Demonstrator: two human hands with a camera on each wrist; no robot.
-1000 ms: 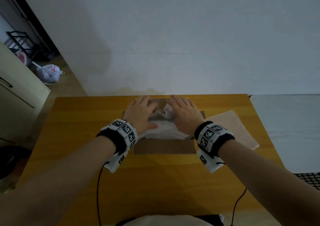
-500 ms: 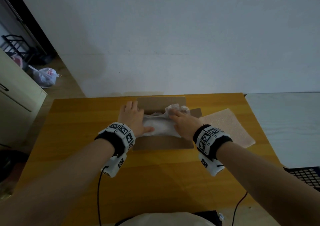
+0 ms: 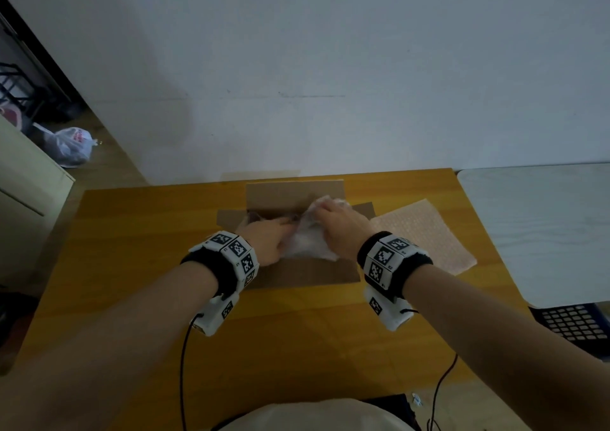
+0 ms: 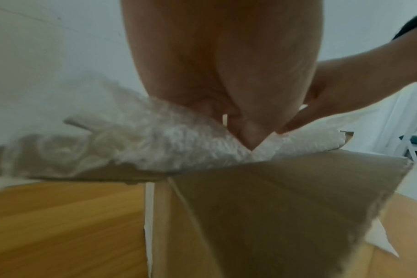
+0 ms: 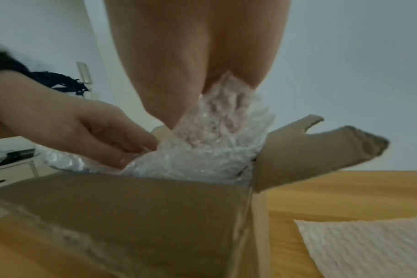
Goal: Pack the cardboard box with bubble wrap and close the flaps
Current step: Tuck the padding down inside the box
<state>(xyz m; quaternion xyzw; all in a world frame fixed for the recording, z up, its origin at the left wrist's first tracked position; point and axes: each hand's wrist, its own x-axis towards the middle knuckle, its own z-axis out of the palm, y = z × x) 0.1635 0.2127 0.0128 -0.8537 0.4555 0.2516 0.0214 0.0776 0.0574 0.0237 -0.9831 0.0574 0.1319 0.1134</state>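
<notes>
An open cardboard box [image 3: 303,273] stands mid-table, its flaps spread outward. White bubble wrap [image 3: 305,244] fills its right part and bulges above the rim. My right hand [image 3: 325,214] grips a bunched end of the wrap at the far right corner; in the right wrist view the bubble wrap [image 5: 202,150] rises between thumb and fingers. My left hand [image 3: 285,224] reaches into the box from the left. Seen from the right wrist, the left hand [image 5: 136,150] has curled fingers pinching the wrap's edge. The box's left inside is dark.
A pink bubble-wrap sheet [image 3: 425,235] lies flat right of the box on the yellow wooden table [image 3: 297,348]. A white table [image 3: 544,226] adjoins on the right, with a black crate [image 3: 574,325] below it. A wall rises behind; cables hang from both wrists.
Both hands went from lying flat on the wrap to gathering it. The right hand bunched the wrap at the far right corner; the left hand slid right, into the box.
</notes>
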